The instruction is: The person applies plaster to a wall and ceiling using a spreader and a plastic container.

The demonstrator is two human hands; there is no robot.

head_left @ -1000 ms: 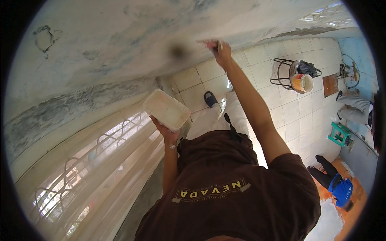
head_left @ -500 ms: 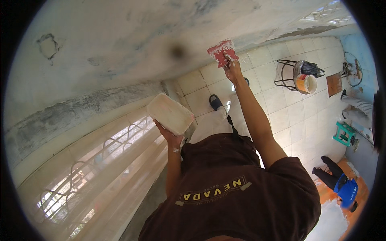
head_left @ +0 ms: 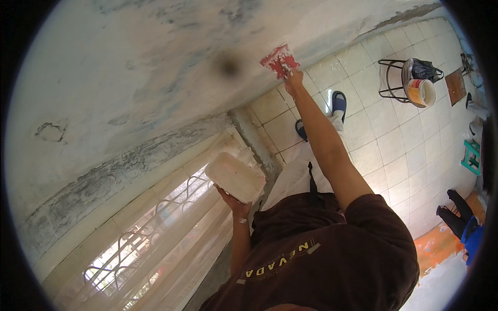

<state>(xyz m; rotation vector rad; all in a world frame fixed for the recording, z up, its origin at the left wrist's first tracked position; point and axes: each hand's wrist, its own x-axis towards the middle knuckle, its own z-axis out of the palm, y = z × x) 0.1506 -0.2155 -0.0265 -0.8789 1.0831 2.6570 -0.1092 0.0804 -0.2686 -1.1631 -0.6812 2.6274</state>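
My right hand (head_left: 293, 82) grips a red putty scraper (head_left: 280, 60) with a wide blade, smeared with white paste. The scraper is at the lower part of the patchy white wall (head_left: 171, 57); whether its edge touches the plaster I cannot tell. From below, my left hand (head_left: 236, 205) supports a shallow whitish plastic tub (head_left: 236, 176) with rounded corners. A pale residue coats its inside. Most of the left fingers are hidden beneath the tub.
A barred window with a sheer curtain (head_left: 171, 243) is at my left. On the tiled floor (head_left: 373, 129) stands a round stool (head_left: 407, 78) with a bucket (head_left: 421, 93) and a black bag (head_left: 426, 70). Farther right are a green plastic stool (head_left: 471, 155) and another person (head_left: 461, 217).
My view has turned, so the stool and floor sit farther right. The scraper has shifted slightly up and left in the picture, its blade tilted differently. Both hands keep their hold.
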